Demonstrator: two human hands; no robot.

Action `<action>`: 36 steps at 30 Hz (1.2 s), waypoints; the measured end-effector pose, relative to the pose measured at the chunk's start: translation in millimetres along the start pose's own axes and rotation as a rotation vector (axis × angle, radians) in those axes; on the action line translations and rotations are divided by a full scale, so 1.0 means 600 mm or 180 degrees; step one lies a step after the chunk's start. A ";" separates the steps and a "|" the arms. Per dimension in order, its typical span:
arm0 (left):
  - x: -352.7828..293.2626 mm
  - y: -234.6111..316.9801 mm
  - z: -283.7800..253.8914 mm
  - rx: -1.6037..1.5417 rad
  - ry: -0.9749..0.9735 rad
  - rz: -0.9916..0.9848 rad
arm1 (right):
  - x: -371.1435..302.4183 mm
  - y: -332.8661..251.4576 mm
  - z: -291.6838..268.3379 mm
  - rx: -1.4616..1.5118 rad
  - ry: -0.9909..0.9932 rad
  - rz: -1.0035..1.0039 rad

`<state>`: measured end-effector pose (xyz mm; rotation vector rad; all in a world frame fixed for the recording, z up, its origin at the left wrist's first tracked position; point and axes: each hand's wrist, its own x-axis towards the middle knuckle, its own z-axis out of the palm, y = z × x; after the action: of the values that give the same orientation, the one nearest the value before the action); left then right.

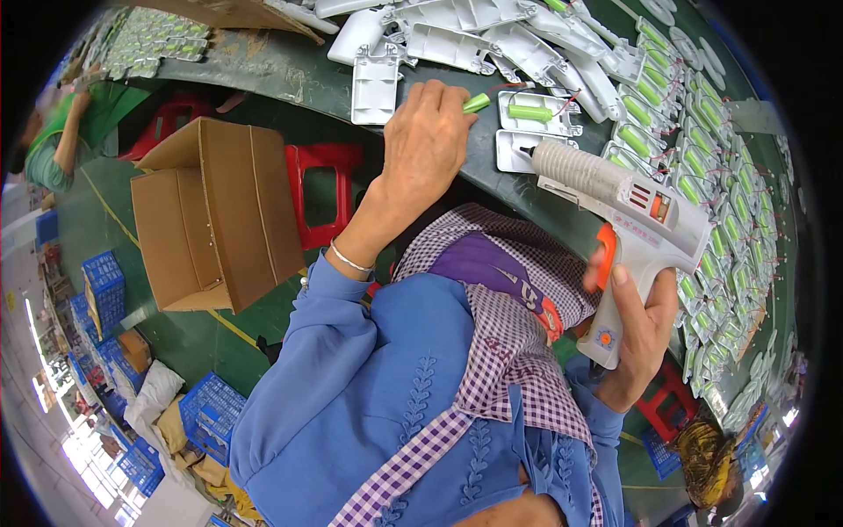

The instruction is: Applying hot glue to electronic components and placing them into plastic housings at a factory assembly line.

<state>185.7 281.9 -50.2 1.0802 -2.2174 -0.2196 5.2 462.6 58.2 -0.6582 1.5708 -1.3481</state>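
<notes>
A green floor with painted yellow lines spread below a long, dark green worktable. Red plastic stools stood near its edge, one beside an open cardboard box. Blue crates lined the far left. Toward the lower left, bright windows glared, and a thin white strip was perhaps a ceiling lamp, though the rim blurred it.

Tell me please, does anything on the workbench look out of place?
Somewhat: the loose white casings, at the top of the picture, overlap at mixed angles. They look untidy because the casings with green cells lie in rough rows.
</notes>
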 end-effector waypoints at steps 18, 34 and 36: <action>0.074 -0.013 -0.047 0.0391 0.0335 0.0298 | 0.020 0.038 -0.036 0.0863 -0.0540 -0.0372; 0.885 0.204 -0.306 0.2184 0.1967 0.2002 | 0.057 -0.069 -0.055 0.0560 -0.0645 -0.0461; 0.934 0.231 -0.280 0.2295 0.1420 0.1884 | 0.062 -0.079 -0.068 -0.0007 -0.0542 -0.0436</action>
<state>-49.4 -28.6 407.7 0.6473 -2.1066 1.0361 -54.6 437.2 90.5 -0.8721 1.4120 -1.3523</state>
